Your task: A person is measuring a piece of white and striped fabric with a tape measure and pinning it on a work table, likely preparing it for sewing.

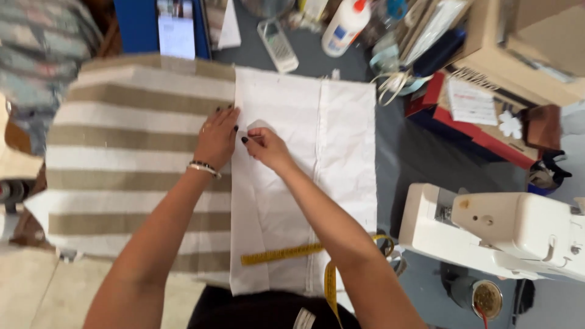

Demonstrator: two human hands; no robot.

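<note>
In the middle of the frame, the left hand [216,139] lies flat with fingers spread on the edge where the striped cloth [128,164] meets the white cloth [341,146]. Just beside it, the right hand [265,146] pinches a small white chalk piece [259,125] between narrow fingers, touching the white cloth. A yellow tape [280,254] lies across the lower part of the white cloth, and a sewing machine [499,231] stands at the lower right.

Grey worktable [402,152] stood cluttered: white sewing machine [493,228] at right, cardboard box [518,55] and red box [487,137] beyond, glue bottle [344,27] at far edge. Pale tiled floor [36,286] showed lower left. Light was even.
</note>
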